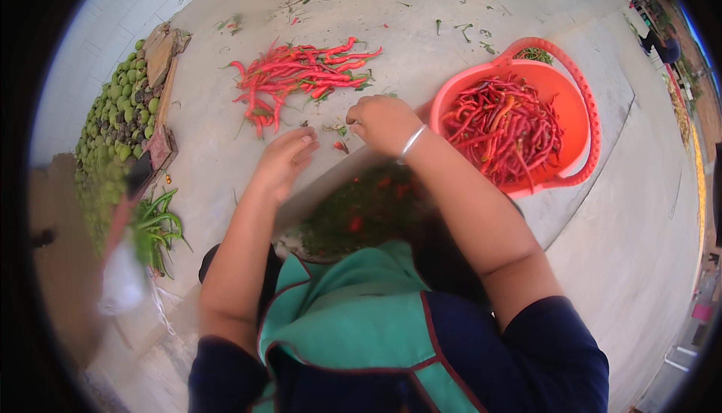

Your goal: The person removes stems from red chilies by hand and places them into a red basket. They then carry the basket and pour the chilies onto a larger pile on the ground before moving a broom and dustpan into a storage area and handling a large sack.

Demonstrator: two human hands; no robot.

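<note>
My left hand (pixel 284 161) hovers over the pale concrete floor, its fingers loosely curled and apart from the thumb side, with nothing visible in them. To its right, my right hand (pixel 385 124) has thumb and fingertips pinched together; whatever they hold, if anything, is too small to make out. A silvery bracelet (pixel 411 144) circles that wrist. Just beyond both hands lies a heap of long red chilli peppers (pixel 301 75), many with green stems. Small stem scraps and a red piece (pixel 341 146) lie between the hands. Right of my right hand stands a red plastic basket (pixel 575 82) holding many red chillies (pixel 504 127).
Close to my lap is a dark, blurred area of green bits with red spots (pixel 361 210). Green chillies (pixel 158 225) lie at left, near a large pile of round green fruit (pixel 113 120) edged by boards (pixel 167 101). Stem scraps (pixel 466 31) dot the far floor.
</note>
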